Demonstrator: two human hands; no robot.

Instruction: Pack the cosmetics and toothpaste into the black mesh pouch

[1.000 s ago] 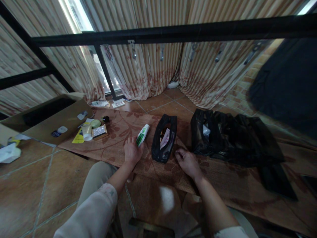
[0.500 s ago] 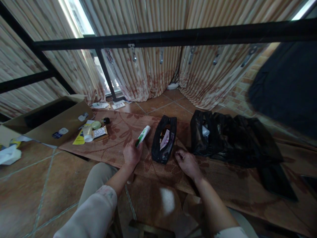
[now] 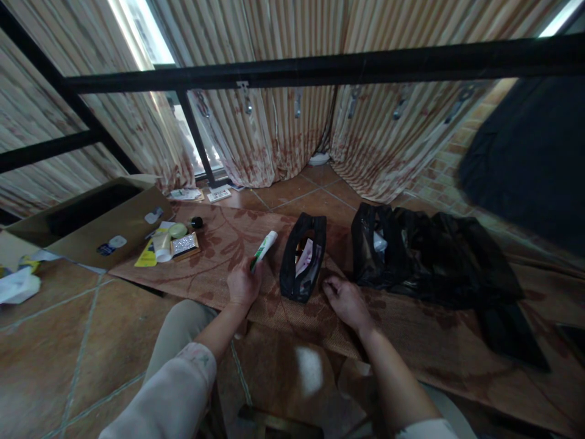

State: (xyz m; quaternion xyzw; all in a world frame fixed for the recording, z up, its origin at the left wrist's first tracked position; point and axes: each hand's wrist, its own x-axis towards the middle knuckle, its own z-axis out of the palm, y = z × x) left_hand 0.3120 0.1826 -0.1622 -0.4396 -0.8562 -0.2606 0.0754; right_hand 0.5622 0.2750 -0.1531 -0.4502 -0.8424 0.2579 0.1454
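My left hand (image 3: 244, 284) is closed around the lower end of a white-and-green tube (image 3: 265, 247), whose white end tilts up and to the right. Just right of it, a black zip pouch (image 3: 289, 268) stands unzipped on the cloth-covered bench. A pale purple packet (image 3: 305, 258) shows inside the pouch, along with darker items that I cannot make out. My right hand (image 3: 345, 299) rests on the cloth beside the pouch's right side, fingers curled in, with nothing visible in them.
Several black pouches (image 3: 425, 256) stand in a row at the right. Left on the cloth lie a glittery compact (image 3: 184, 244), a cream tube (image 3: 161, 247), a round green container (image 3: 177, 230) and a small black jar (image 3: 196, 222). An open cardboard box (image 3: 132, 225) is beyond them.
The tube has turned slightly in my left hand, so less of its green print shows. My right hand and the pouch have stayed in place.
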